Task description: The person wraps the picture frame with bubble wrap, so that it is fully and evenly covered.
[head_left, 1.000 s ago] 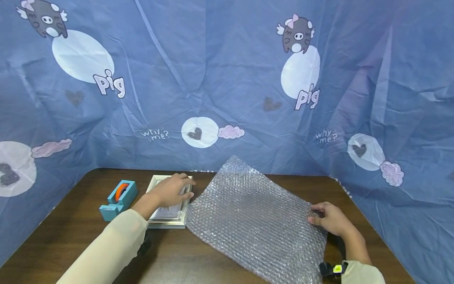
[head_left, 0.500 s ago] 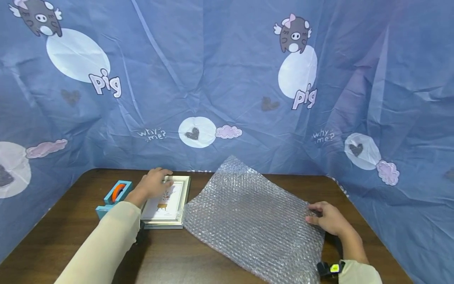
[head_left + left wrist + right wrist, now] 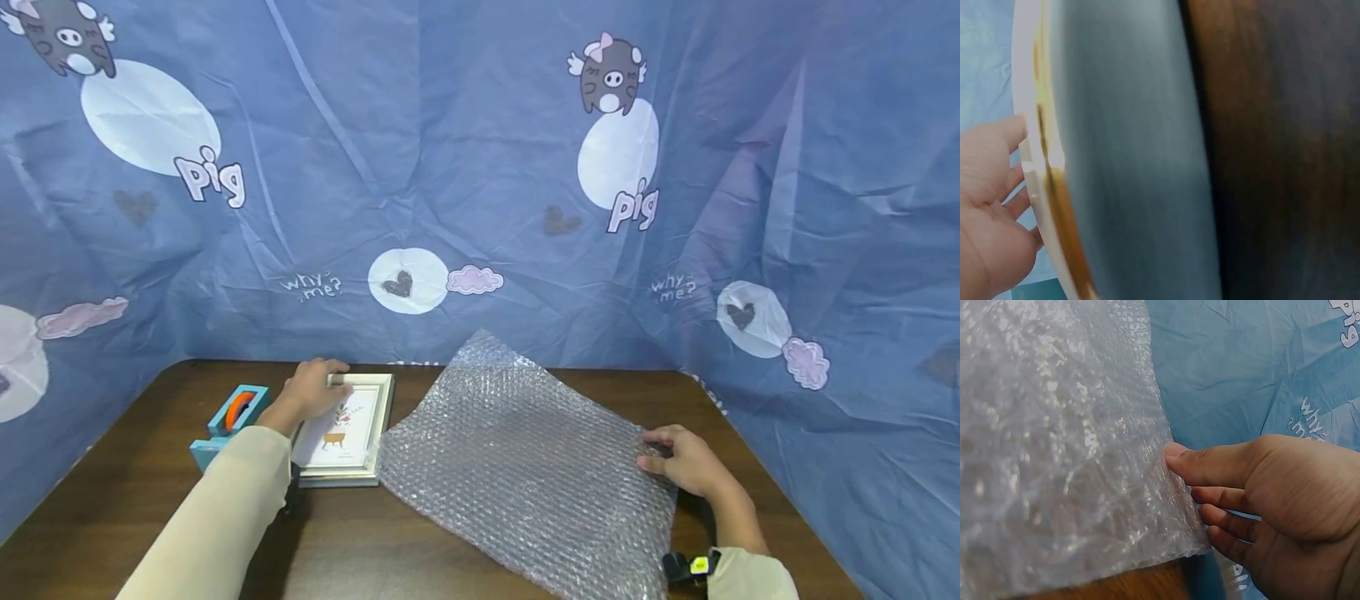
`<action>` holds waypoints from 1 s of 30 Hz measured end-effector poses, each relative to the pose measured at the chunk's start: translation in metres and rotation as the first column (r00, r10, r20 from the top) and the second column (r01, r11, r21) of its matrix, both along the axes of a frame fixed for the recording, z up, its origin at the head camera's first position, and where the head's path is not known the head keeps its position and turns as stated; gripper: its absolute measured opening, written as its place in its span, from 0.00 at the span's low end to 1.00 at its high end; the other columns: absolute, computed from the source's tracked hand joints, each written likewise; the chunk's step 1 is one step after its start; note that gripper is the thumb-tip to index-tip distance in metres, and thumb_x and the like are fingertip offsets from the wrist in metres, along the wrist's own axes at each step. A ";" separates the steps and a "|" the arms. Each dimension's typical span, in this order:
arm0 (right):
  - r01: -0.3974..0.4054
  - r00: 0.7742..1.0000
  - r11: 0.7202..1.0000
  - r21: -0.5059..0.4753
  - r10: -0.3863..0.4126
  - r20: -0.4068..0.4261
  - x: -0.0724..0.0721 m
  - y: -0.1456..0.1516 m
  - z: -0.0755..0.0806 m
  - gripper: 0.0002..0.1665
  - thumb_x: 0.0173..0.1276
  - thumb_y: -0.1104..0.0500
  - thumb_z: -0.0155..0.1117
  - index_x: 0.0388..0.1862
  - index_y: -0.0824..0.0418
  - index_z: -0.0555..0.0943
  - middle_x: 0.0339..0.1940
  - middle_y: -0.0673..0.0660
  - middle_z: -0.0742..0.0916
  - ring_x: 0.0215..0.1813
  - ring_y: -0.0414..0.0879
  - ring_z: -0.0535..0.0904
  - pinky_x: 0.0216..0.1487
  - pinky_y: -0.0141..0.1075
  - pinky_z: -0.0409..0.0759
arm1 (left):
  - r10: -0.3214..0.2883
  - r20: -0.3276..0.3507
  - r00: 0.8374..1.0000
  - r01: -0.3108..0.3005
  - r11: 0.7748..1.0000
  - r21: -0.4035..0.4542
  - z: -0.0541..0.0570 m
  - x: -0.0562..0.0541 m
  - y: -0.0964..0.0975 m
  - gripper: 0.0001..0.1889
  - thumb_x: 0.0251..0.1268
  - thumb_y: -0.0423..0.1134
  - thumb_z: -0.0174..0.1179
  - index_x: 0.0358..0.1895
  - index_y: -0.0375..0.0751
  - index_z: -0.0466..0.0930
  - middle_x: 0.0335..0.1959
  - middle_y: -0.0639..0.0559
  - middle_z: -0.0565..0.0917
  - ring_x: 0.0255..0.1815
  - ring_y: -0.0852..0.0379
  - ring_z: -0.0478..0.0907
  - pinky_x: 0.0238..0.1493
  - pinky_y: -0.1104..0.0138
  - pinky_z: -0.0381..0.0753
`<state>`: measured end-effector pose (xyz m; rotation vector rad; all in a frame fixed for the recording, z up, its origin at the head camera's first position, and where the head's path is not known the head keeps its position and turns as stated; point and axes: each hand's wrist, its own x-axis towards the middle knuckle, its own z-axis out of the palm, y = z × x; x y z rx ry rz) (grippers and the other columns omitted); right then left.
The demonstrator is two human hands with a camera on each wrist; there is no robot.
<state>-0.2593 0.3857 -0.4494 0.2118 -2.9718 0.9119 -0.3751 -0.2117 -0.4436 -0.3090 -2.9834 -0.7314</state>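
Observation:
My left hand [image 3: 309, 393] is over the far left part of a picture frame [image 3: 385, 417], thumb and fingers spread loosely and pointing right. The pale frame has a gold inner edge and a plant drawing; a grey layer shows along its near side. In the left wrist view the hand [image 3: 991, 206] appears past the frame's rim [image 3: 1044, 187], which hides some fingertips. A large sheet of bubble wrap [image 3: 525, 467] lies right of the frame, one corner towards the curtain. My right hand [image 3: 690, 462] pinches its right edge, thumb on top, as the right wrist view of the bubble wrap [image 3: 1085, 444] shows.
A teal tape dispenser [image 3: 240, 408] with an orange roll stands left of the frame, partly behind the left sleeve. The brown table [image 3: 360, 542] has a blue printed curtain [image 3: 480, 183] round its back and sides. The sheet's left corner reaches the frame's right side.
My left hand has moved left from the frame's right part towards its far left, uncovering the drawing. The right hand stays at the bubble wrap's edge. The head view has turned slightly right.

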 end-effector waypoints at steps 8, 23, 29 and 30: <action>0.006 1.000 1.000 -0.005 -0.007 -0.007 0.000 -0.003 -0.001 0.27 0.65 0.57 0.76 0.57 0.73 0.83 0.58 0.73 0.82 0.60 0.70 0.77 0.60 0.63 0.74 | 0.010 0.023 1.000 -0.011 1.000 0.007 -0.004 -0.003 -0.008 0.24 0.75 0.44 0.60 0.67 0.33 0.76 0.66 0.25 0.72 0.69 0.23 0.62 0.62 0.28 0.63; 0.002 1.000 1.000 -0.010 -0.002 -0.018 0.002 -0.004 0.001 0.28 0.64 0.57 0.77 0.56 0.74 0.83 0.57 0.72 0.82 0.59 0.69 0.78 0.59 0.62 0.75 | 0.032 0.029 0.999 -0.033 0.999 0.031 -0.001 -0.003 -0.002 0.22 0.78 0.39 0.57 0.69 0.35 0.73 0.66 0.31 0.74 0.65 0.29 0.65 0.57 0.37 0.65; 0.008 1.000 1.000 -0.015 -0.008 -0.009 0.001 -0.002 0.000 0.28 0.64 0.57 0.76 0.57 0.74 0.82 0.57 0.72 0.82 0.59 0.70 0.77 0.60 0.63 0.74 | 0.010 0.057 0.998 -0.010 1.000 0.009 -0.003 -0.005 -0.003 0.23 0.76 0.44 0.60 0.66 0.35 0.77 0.66 0.29 0.74 0.64 0.29 0.66 0.55 0.37 0.66; 0.010 1.000 1.000 -0.016 -0.010 -0.009 0.001 -0.002 -0.001 0.28 0.64 0.57 0.76 0.57 0.74 0.82 0.57 0.72 0.82 0.60 0.70 0.77 0.60 0.63 0.74 | 0.007 0.051 0.999 -0.008 1.000 0.010 -0.004 -0.005 -0.003 0.22 0.76 0.44 0.60 0.65 0.35 0.78 0.65 0.29 0.75 0.63 0.29 0.66 0.55 0.38 0.66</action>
